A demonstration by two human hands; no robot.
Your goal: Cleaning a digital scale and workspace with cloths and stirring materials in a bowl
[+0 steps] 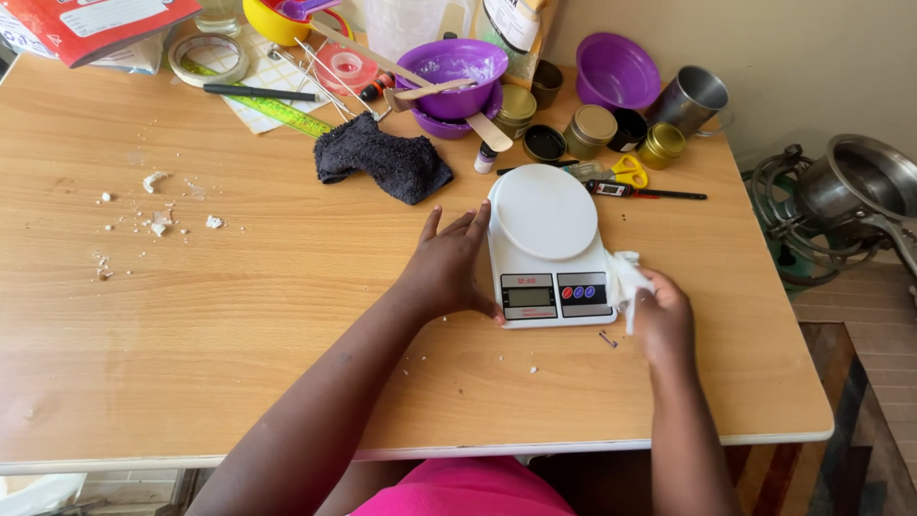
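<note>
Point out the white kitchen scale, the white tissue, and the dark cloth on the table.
white kitchen scale (545,212), head view, middle of its round platform.
white tissue (626,277), head view, crumpled part above the right hand's fingers.
dark cloth (382,158), head view, middle of the fabric.

Bare tabletop (239,315) lies wide open left of and in front of the white scale (549,248), bar small white crumbs (158,225); behind it a dark cloth (382,162), purple bowls (454,76), small tins (592,129) and scissors (629,170) crowd the back edge, seemingly leaving only narrow gaps
</note>
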